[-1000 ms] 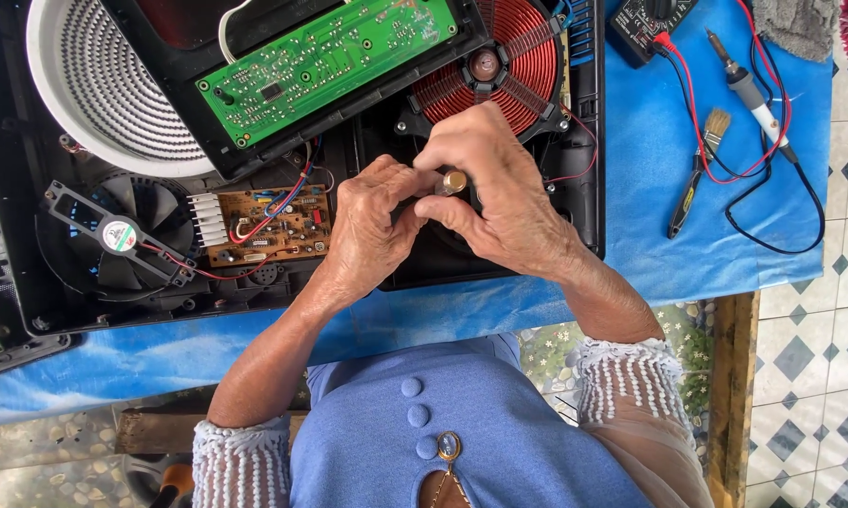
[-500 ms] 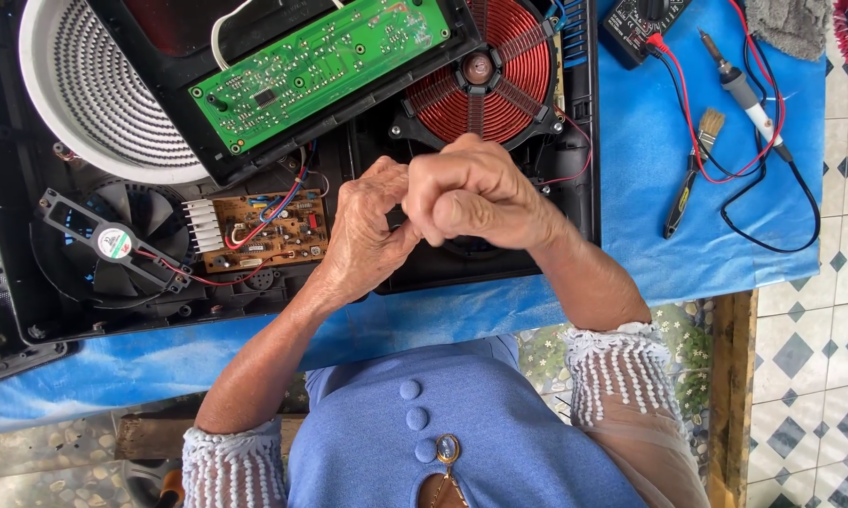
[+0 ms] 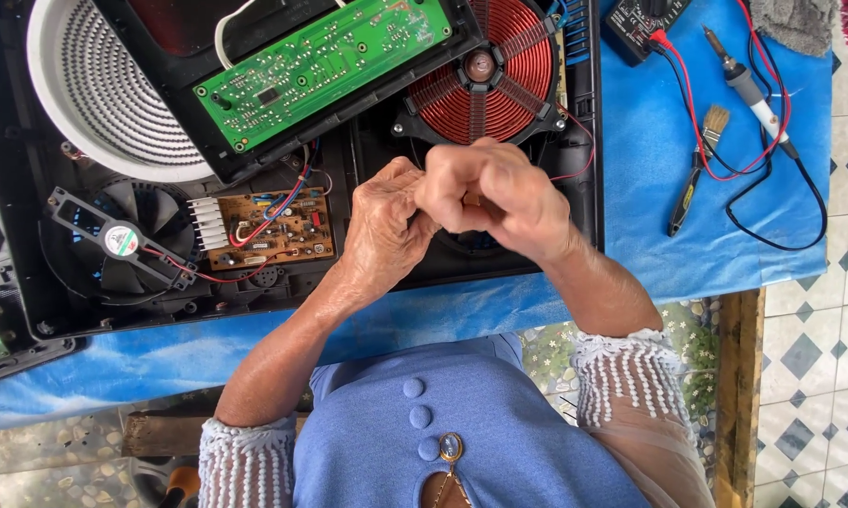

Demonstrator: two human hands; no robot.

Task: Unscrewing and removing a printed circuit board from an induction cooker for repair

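My left hand (image 3: 386,226) and my right hand (image 3: 490,193) are pressed together above the open black casing (image 3: 589,141) of a cooktop. The right hand is curled into a fist and the left fingertips pinch in against it. What they grip is hidden between the fingers now. Just beyond the hands lies a red copper coil (image 3: 485,71). Left of them a brown circuit board (image 3: 273,226) with red and blue wires sits beside a black fan (image 3: 118,240).
A green circuit board (image 3: 325,61) lies tilted over the casing by a white ribbed disc (image 3: 104,103). On the blue cloth (image 3: 725,245) at right are a multimeter (image 3: 645,19) with red and black leads, a soldering iron (image 3: 749,89) and a small brush (image 3: 697,169).
A small brass part showed between my fingertips a second ago. My right hand has since closed into a fist over it, and both hands have risen slightly together.
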